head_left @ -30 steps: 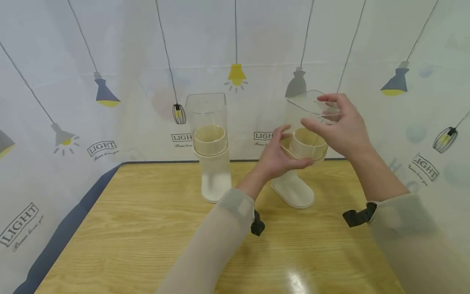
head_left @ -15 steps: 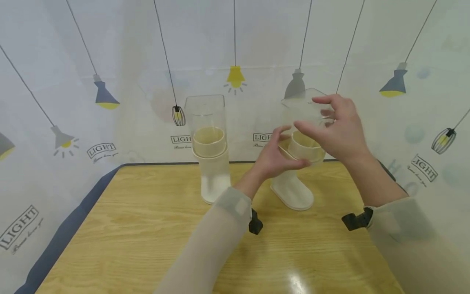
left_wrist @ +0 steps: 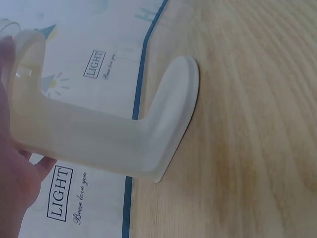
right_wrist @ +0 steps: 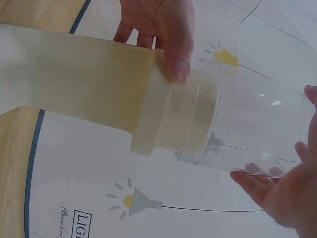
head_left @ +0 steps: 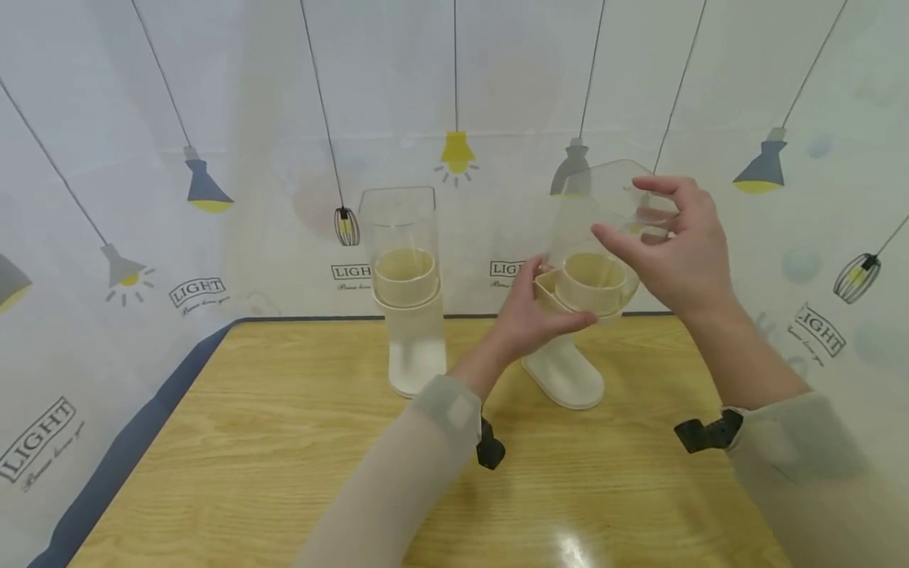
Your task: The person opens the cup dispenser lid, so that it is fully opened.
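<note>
My two hands hold a dispenser over the wooden table (head_left: 284, 442), tilted toward me. Its foot (head_left: 564, 375) still touches the tabletop. My left hand (head_left: 552, 304) grips the cream collar (head_left: 592, 290). My right hand (head_left: 628, 211) pinches the rim of the clear container (head_left: 600, 205) that sits in that collar. In the right wrist view my left thumb (right_wrist: 176, 44) presses on the collar (right_wrist: 171, 116), and my right hand's fingers (right_wrist: 277, 191) curl under the clear container (right_wrist: 247, 124). The left wrist view shows the cream L-shaped base (left_wrist: 124, 141) beside my palm (left_wrist: 15, 173).
A second dispenser (head_left: 408, 292) of the same kind stands upright on the table, just left of my left hand. A curtain printed with lamps (head_left: 213, 181) closes off the back and both sides. The near half of the table holds only my forearms.
The clear container and my right hand have shifted slightly up and to the right, and the dispenser tilts a little more. The left hand keeps its hold on the collar.
</note>
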{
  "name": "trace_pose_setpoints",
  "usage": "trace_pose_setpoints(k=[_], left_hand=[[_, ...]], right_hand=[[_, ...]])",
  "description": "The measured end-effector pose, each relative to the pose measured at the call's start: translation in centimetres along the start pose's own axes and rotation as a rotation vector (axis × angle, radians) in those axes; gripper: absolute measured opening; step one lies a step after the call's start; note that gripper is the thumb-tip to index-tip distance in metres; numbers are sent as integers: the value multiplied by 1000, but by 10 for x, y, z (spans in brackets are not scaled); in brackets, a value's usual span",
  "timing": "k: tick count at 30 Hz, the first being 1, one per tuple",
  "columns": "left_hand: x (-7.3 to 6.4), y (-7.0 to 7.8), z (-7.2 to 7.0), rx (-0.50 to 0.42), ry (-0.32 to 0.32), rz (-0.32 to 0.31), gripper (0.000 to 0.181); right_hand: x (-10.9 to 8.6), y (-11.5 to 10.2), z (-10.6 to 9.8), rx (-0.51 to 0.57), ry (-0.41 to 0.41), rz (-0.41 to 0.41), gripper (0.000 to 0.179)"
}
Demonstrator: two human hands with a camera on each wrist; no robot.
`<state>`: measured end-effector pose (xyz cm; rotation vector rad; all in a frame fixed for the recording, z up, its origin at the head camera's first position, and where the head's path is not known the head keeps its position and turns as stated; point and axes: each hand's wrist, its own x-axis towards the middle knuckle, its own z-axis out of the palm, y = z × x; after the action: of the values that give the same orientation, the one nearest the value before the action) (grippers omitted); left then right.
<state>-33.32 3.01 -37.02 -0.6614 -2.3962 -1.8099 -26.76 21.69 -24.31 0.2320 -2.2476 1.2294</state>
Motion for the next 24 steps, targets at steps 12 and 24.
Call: trace_pose_setpoints(k=[12,24], left_hand=[[-21,11,33,80,269,-79,117],[-25,21,43,67,301,-188,118]], right_hand=[[-1,2,-19,52,54,15,65],[-6,8,-50,37,112,82,64]])
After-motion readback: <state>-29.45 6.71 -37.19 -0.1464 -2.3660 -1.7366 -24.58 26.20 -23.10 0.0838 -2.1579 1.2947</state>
